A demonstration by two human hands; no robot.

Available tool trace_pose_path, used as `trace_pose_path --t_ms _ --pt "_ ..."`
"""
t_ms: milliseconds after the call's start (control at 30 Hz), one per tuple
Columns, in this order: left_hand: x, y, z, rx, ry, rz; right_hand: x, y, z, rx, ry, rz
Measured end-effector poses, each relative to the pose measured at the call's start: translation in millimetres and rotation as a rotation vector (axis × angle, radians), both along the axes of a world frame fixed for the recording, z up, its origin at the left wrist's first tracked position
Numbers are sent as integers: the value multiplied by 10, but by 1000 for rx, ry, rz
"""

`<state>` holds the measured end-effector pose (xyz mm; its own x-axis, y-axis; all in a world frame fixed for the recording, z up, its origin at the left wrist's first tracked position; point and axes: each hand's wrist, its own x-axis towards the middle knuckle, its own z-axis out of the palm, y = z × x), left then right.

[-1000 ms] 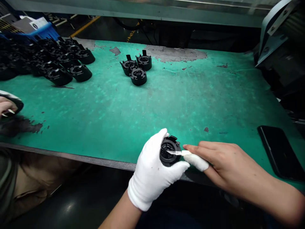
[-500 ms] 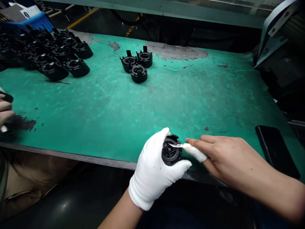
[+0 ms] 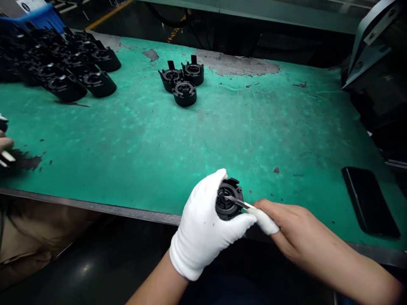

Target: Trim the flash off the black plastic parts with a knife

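My left hand (image 3: 202, 226), in a white glove, is closed around a round black plastic part (image 3: 228, 199) held over the near edge of the green table (image 3: 190, 135). My right hand (image 3: 288, 224), bare except for a white finger cot, pinches a small thin blade (image 3: 238, 202). The blade's tip rests inside the ribbed face of the part. Both hands sit close together at the table's front edge.
Three black parts (image 3: 182, 80) stand grouped at the table's middle back. A heap of several like parts (image 3: 60, 67) lies at the far left by a blue crate (image 3: 34, 19). A black phone (image 3: 369, 201) lies at the right. Another person's hand (image 3: 4, 148) shows at the left edge.
My right hand has dropped lower and pulled nearer, tilting the blade so its tip points up into the part. The other person's hand at the left edge shifted. The view tipped slightly down.
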<state>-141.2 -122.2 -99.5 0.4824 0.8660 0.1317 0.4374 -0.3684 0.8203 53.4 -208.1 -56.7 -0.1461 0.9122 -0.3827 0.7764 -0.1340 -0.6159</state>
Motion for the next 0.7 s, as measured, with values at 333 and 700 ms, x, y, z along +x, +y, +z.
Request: trace_pose_path --t_ms 333,700 --pt "-4 11 39 -45 20 -6 50 105 66 22 -48 131" --pt "-19 16 -19 -15 -5 -26 126 172 166 62 -217 169"
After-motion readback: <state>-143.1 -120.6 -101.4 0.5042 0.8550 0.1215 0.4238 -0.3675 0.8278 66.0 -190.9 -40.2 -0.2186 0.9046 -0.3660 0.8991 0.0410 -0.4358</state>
